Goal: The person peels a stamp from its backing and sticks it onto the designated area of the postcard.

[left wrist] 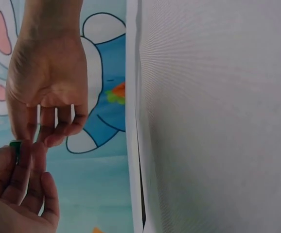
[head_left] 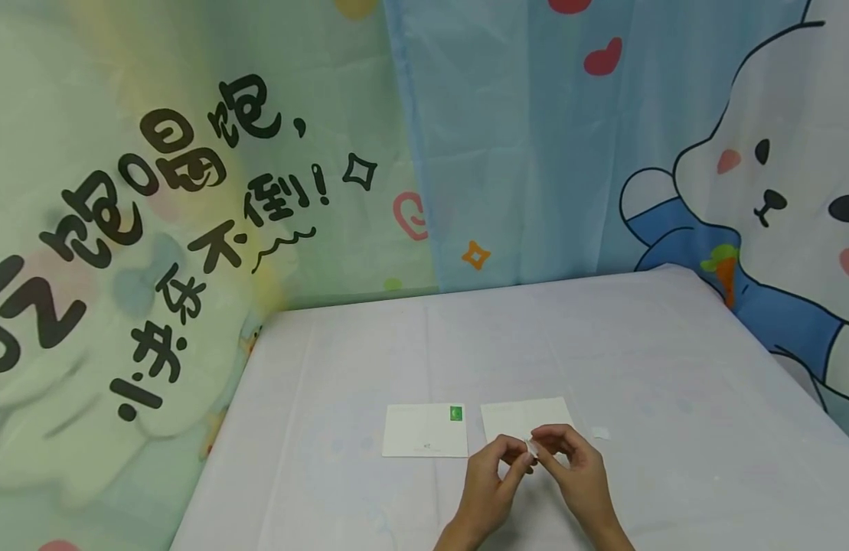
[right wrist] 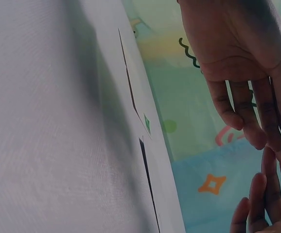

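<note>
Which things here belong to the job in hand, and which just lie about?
Likely the job:
small white-and-green piece, pinched by left hand and right hand
white card with green stamp
second white card, partly hidden

Probably just there:
small white scrap at right
printed curtains

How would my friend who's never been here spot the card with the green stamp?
On the white table, find the person's left hand. Just beyond it, to the left, lies the stamped card, flat and white. A green stamp sits in its upper right corner; its neighbour, the other card, shows none.
</note>
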A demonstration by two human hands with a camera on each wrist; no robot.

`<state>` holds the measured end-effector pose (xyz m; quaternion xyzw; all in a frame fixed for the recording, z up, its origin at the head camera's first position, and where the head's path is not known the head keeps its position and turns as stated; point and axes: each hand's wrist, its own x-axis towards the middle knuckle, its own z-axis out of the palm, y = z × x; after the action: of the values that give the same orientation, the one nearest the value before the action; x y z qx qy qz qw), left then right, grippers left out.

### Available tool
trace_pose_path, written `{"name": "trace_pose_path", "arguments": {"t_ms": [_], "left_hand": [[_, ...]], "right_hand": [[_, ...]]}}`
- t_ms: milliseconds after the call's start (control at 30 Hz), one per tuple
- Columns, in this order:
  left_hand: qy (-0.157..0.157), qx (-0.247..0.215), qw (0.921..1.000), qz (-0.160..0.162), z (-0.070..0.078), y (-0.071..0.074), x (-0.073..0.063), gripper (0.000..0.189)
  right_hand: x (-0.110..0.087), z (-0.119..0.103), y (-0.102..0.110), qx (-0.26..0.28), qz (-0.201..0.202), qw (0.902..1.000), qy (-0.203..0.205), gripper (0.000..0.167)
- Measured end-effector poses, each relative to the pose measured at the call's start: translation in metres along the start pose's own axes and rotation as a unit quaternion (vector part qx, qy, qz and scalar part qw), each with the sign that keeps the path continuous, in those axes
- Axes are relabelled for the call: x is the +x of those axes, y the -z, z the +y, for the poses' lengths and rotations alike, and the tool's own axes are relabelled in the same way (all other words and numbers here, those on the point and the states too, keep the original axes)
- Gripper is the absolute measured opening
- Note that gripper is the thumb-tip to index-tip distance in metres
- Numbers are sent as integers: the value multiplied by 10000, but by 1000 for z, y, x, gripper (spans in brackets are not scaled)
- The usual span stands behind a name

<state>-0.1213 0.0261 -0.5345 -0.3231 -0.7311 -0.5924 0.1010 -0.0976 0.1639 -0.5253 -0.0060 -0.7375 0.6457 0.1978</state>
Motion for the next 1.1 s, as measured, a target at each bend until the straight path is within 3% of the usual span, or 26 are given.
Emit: {"name": "trace_pose_path", "arguments": {"t_ms": [267,633,800,933,1100], "left_hand": [[158,142,9997,76,4,1,1,4],[7,237,9996,135,40,15,11,1],[-7,243,9996,153,40,15,10,1],[194,100,9997,89,39,14,9,4],[73,348,9991,233,27,9,7,4]], "right_hand": [[-1,-4,1,38,-31,10000,27,8],[-2,-6,1,78,-205,9998,30,6],[-1,-5,1,90,-77,9999,20,5],[1,-4,1,77,131,9999,-8,4],[2,-5,2,49,359,9992,-159,3]]}}
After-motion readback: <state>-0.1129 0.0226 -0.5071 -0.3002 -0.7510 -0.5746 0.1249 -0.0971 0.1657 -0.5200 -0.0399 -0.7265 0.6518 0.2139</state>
